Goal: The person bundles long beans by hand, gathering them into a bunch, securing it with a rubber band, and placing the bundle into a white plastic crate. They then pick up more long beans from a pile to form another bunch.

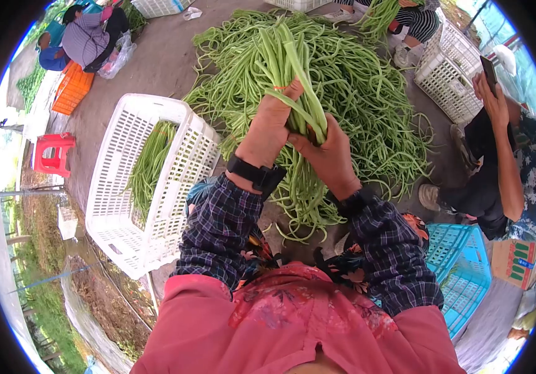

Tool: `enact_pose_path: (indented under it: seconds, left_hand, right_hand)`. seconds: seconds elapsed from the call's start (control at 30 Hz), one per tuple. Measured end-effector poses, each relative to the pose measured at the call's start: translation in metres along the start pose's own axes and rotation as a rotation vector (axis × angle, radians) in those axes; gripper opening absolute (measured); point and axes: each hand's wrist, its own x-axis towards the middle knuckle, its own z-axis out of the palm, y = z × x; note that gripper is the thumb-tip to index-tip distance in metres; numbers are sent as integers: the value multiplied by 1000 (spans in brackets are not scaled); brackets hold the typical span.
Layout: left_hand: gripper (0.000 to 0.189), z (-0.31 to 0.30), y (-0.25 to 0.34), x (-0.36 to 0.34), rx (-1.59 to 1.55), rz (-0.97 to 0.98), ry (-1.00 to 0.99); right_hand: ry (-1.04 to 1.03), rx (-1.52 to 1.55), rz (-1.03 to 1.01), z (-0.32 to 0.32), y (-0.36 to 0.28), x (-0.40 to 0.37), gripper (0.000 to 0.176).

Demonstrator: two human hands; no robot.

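Note:
My left hand is wrapped around a bundle of long green beans, which points away from me over the large bean pile. A small orange-red band shows on the bundle beside my left fingers. Lower down, my right hand is closed around the same beans, its thumb close to my left hand. A few beans slant across the bundle between my hands. The fingertips of both hands are partly hidden behind the beans.
Left of me, a white crate holds beans. A blue crate stands at my right, near a cardboard box. A person on the right holds a phone. Other people sit beyond the pile; a red stool stands far left.

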Motion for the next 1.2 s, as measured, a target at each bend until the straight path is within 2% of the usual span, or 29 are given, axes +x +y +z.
enact_pose_path:
  seconds: [0.03,0.07,0.13,0.17,0.2,0.27,0.33,0.4,0.43,0.5,0.6,0.67,0.77,0.9,0.97,1.13,1.2]
  left_hand:
    - [40,0,2,-1,-48,-26,-19]
    - [37,-2,4,-1,-99,-49,-34]
    - [34,-12,6,3,-153,-54,-79]
    - [33,-18,5,7,-150,-85,-135]
    - [31,-16,9,6,-145,-119,-192]
    - [30,-10,12,-2,-138,-127,-194]
    - [32,-6,20,-9,-54,-193,-266]
    - [35,-7,17,-9,37,-129,-201]
    - [34,-6,21,-13,120,-104,-146]
    - [32,-2,26,-19,174,-35,-46]
    - [32,3,31,-28,82,23,-57]
    - [33,-7,30,-26,114,34,-28]
    - [33,-9,28,-21,-96,132,116]
    - [31,-23,36,-19,-146,128,155]
    - [31,-25,37,-20,-155,118,149]
    - [33,-23,40,-24,-95,89,215]
    - [33,-38,47,-15,-78,98,258]
  right_hand:
    - [68,-73,-105,1,5,4,20]
    - [71,-78,-106,-1,8,7,20]
    - [-38,290,73,-10,0,11,21]
    - [-76,341,215,-19,-5,11,19]
    - [-74,339,220,-28,-4,12,19]
    - [-182,495,394,-41,0,13,14]
    - [-152,568,386,-37,-12,9,14]
    - [-277,882,444,-38,-13,13,15]
    - [-334,947,436,-39,-11,14,16]
    - [-354,927,406,-36,-16,15,18]
    - [-396,806,357,-31,-19,15,22]
    - [-312,444,286,-21,-19,12,24]
    - [-332,396,318,-12,-10,5,22]
    - [-374,342,351,-13,1,-7,20]
    - [-365,358,409,-18,0,-16,20]
    - [-394,371,392,-33,18,-35,20]
    - [-483,182,506,-34,27,-51,18]
